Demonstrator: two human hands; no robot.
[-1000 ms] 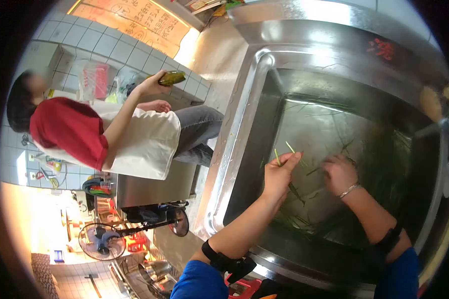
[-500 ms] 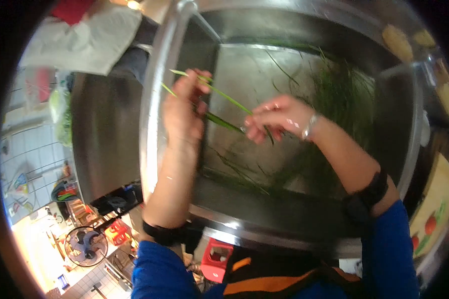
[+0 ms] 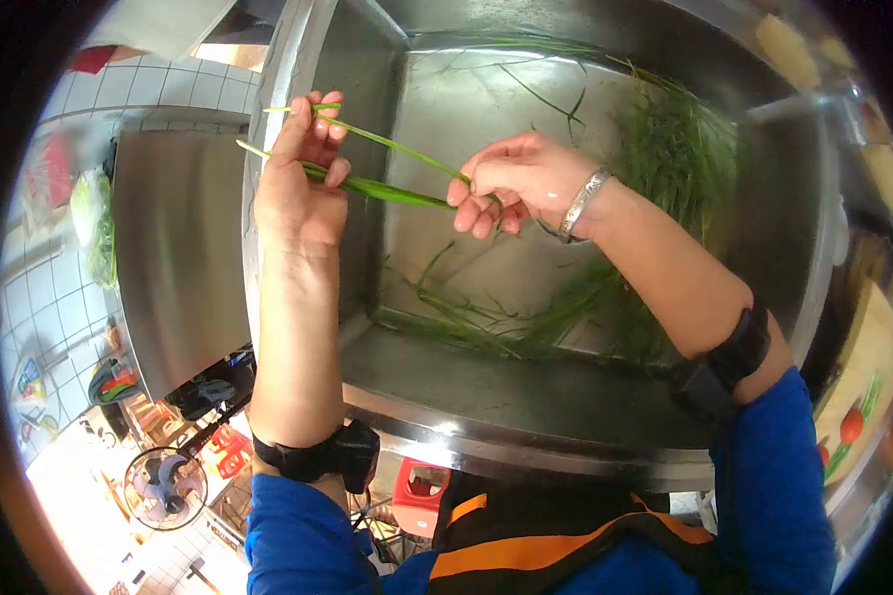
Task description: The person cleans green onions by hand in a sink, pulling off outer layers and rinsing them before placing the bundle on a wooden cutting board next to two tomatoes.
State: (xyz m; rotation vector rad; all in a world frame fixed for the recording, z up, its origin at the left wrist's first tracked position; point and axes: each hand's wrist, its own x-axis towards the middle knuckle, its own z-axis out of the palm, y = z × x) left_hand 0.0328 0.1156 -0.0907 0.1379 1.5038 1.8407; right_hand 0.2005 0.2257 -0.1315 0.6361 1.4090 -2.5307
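My left hand [image 3: 296,183] pinches one end of two long green grass strands [image 3: 392,169] above the left rim of a steel sink [image 3: 466,397]. My right hand [image 3: 514,183], with a silver bracelet on the wrist, holds the other end of the same strands over the basin. The strands stretch almost level between both hands. More loose green strands [image 3: 605,288] lie wet on the sink floor and pile up toward the far right side.
A steel counter [image 3: 174,268] runs left of the sink, with a green bag [image 3: 94,223] at its far end. A floor fan [image 3: 166,488] and red crates [image 3: 230,451] stand below. Yellow objects [image 3: 794,50] sit on the sink's right ledge.
Both hands have lifted the strands out of the basin and pulled them taut. The view has swung down and left, so the seated person in red is out of sight.
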